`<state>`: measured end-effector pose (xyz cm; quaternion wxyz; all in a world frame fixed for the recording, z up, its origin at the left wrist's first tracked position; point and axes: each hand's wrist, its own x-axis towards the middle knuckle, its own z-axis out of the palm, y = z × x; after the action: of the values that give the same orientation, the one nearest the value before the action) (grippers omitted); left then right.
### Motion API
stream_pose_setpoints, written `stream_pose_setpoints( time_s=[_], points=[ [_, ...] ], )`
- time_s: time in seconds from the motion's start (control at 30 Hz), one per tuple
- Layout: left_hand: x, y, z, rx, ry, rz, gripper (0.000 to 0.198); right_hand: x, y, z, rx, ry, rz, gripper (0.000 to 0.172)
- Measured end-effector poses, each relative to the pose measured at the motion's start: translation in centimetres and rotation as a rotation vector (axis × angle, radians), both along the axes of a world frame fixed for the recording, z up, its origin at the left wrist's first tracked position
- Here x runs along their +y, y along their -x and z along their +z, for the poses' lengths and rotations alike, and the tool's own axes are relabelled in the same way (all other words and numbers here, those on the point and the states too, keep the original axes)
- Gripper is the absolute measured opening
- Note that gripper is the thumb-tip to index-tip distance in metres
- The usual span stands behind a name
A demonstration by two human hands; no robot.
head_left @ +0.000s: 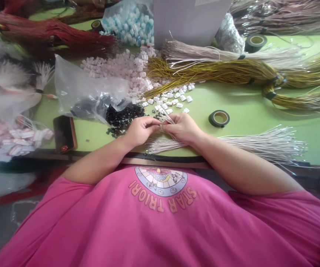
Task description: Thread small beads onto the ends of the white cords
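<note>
My left hand [140,130] is closed in a pinch, its thumb and forefinger meeting my right fingertips. Whatever sits in that pinch is too small to make out. Several white wires [169,118] are gripped in my right hand [184,128], their ends fanning out past the fingers. Beneath both hands lies a bundle of white wires [249,145] with shiny metal tips, stretching along the table's near edge. Small black parts [123,118] are heaped beside my left hand. Just beyond my fingers, white plastic connector housings [173,99] are scattered on the green tabletop [197,107].
A roll of black tape [219,118] lies to the right, with a second tape roll [256,42] farther back. Yellow wire bundles [232,72] cross behind. At left are a phone [65,132], a clear plastic bag [85,87] and red wires [51,31]. A grey box [190,22] stands at the back.
</note>
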<state>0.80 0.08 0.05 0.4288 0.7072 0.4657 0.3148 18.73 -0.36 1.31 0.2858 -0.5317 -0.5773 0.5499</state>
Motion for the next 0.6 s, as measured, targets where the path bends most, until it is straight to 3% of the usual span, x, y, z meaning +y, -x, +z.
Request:
stream_pose_setpoints(
  time_s=[0.23, 0.37, 0.47, 0.6],
  points=[
    [0.3, 0.3, 0.4, 0.079, 0.016, 0.007, 0.016, 0.1, -0.2, -0.2, -0.015, -0.013, -0.033, 0.018],
    [0.6, 1.2, 0.9, 0.147, -0.016, 0.025, 0.018, 0.4, -0.4, -0.5, 0.148, 0.052, -0.116, 0.021],
    [0.7, 1.8, 1.4, 0.070, 0.127, 0.014, 0.026, 0.5, -0.4, -0.6, 0.315, 0.172, -0.165, 0.021],
    [0.7, 2.3, 1.8, -0.220, 0.374, 0.071, 0.029, 0.6, -0.4, -0.3, 0.352, 0.209, -0.155, 0.010]
  ],
)
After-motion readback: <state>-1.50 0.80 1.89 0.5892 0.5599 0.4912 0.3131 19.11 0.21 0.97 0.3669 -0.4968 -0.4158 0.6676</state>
